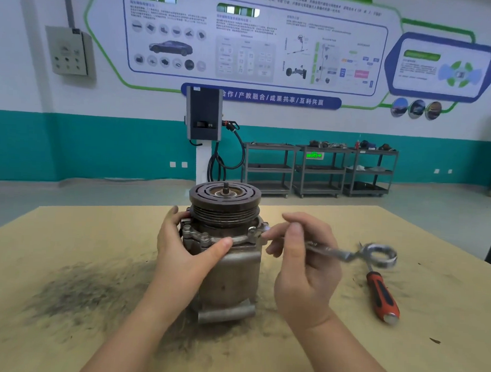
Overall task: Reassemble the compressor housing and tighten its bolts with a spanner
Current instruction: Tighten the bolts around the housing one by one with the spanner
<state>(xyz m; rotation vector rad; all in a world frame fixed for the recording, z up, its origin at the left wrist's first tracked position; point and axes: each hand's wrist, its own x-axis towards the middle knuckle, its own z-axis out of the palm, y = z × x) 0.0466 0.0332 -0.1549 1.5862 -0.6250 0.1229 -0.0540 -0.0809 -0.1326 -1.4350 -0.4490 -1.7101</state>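
Tightly curled fingers (295, 237) around spanner (334, 251)

Two bare forearms come in from the bottom edge, with no sleeve reaching as far as shows. The left hand (185, 253) and right hand (305, 274) wear no gloves, rings, watch or bands. The nails that show are short and unpainted. Nothing else of the person is in view.

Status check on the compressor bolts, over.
Left hand steadies compressor. Right hand holds spanner at right flange bolt. Screwdriver lies clear.
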